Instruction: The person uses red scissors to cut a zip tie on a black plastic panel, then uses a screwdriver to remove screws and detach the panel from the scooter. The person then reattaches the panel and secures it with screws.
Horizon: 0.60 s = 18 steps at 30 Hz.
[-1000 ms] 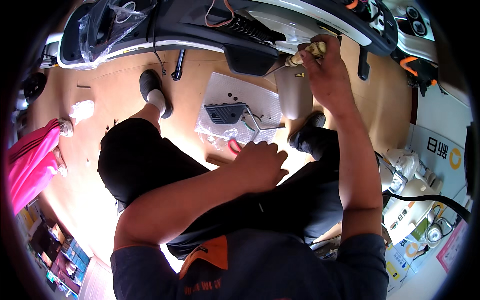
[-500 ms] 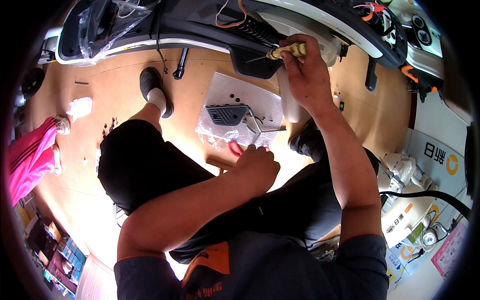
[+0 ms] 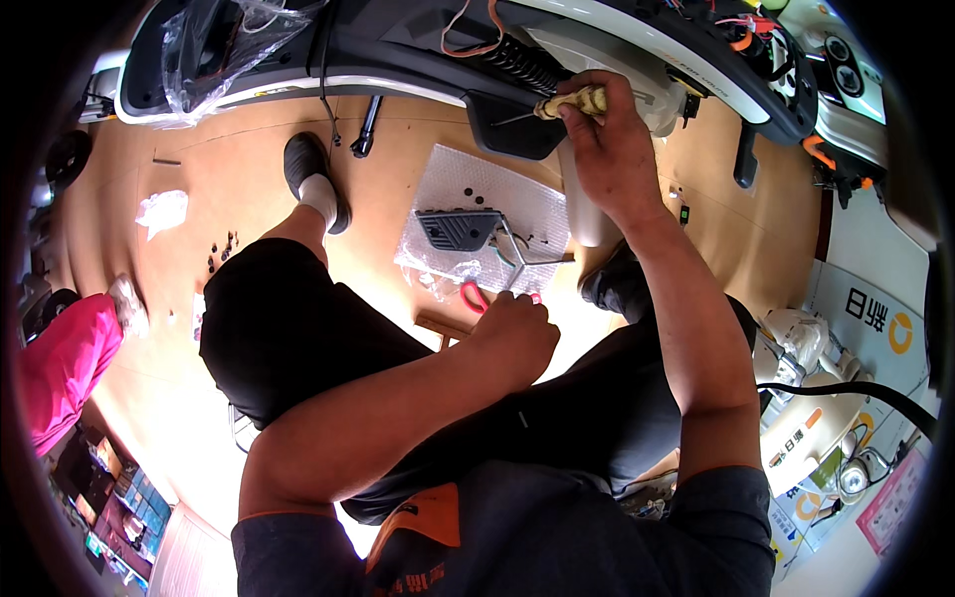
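My right hand (image 3: 612, 149) is closed around the yellowish handle of a screwdriver (image 3: 585, 102). Its thin shaft points left across the dark footboard panel (image 3: 512, 127) of a white and black electric scooter (image 3: 288, 90). Over my lap, my left hand (image 3: 515, 340) is curled into a fist; what it may hold is hidden. One arm of a Y-shaped metal wrench (image 3: 538, 263) ends right by its knuckles, and I cannot tell whether they touch. Beyond it, a dark ribbed foot pedal (image 3: 458, 229) lies on bubble wrap (image 3: 438, 179). Red-handled scissors (image 3: 472, 296) lie beside this hand.
Small dark screws (image 3: 221, 251) and a white plastic scrap (image 3: 162, 211) lie on the floor at left. A black kickstand-like rod (image 3: 366, 127) hangs below the scooter. A person in pink trousers (image 3: 75, 343) is at far left. Boxes (image 3: 865, 308) and a cream-coloured machine part (image 3: 811, 423) stand at right.
The person in pink at far left has shifted posture and moved their feet. My view has shifted slightly; both my hands keep nearly the same pose.
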### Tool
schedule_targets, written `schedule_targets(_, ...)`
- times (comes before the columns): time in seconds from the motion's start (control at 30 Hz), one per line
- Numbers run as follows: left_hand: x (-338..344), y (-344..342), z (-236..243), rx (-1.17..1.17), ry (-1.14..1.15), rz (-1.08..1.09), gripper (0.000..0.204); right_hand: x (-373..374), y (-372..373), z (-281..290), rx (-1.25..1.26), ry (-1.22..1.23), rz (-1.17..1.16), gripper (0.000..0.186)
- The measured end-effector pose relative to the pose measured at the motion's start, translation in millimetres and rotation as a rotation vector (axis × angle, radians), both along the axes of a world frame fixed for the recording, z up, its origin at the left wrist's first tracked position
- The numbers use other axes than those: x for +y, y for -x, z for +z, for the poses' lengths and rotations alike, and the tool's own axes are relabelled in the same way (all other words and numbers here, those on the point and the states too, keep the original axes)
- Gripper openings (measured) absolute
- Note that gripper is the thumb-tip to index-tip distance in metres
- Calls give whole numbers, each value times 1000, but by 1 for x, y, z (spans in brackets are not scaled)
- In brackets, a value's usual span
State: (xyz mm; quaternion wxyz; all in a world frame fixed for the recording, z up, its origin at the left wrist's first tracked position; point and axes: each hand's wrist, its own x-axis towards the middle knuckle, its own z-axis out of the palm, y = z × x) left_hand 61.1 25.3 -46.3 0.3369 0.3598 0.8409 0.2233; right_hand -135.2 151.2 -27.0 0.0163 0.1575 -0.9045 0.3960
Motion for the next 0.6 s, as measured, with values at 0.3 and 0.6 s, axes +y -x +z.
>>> schedule_targets(0.3, -1, 0, -1, 22, -5, -7, 34, 0, 0, -1, 26, 46, 12, 26)
schedule_targets(0.6, -1, 2, 0, 8, 12, -6, 34, -3, 0, 1, -1, 78, 11, 25)
